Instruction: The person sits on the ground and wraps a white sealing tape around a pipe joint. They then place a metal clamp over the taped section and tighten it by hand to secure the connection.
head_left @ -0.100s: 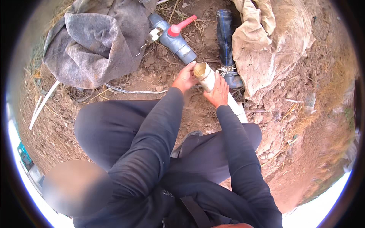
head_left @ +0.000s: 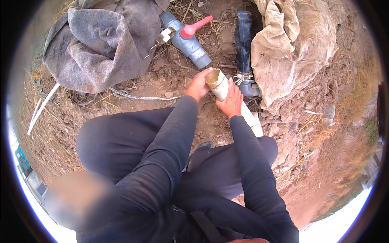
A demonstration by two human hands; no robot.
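Observation:
A whitish hose [head_left: 220, 90] slants between my hands, its round mouth facing up and away from me. My right hand [head_left: 231, 100] is wrapped around it below the mouth. On the other side, my left hand [head_left: 199, 86] grips the hose's rim, fingers and thumb closed on the edge. Just beyond the mouth lies a grey ball valve [head_left: 192, 50] with a red lever [head_left: 198, 26]; the hose and valve are apart. The hose's lower length runs past my right wrist toward my knee, where it passes out of sight.
Right of the valve, a black hose [head_left: 243, 44] is bound with wire to a grey fitting [head_left: 248, 89]. Grey cloth [head_left: 97, 48] lies at the far left, a beige sack [head_left: 279, 60] at the far right. A thin pale strap [head_left: 137, 97] crosses the soil [head_left: 162, 83].
The hose's mouth has tipped slightly, and my left hand has shifted a little along its rim. Both hands keep their hold, and the whole view has moved slightly.

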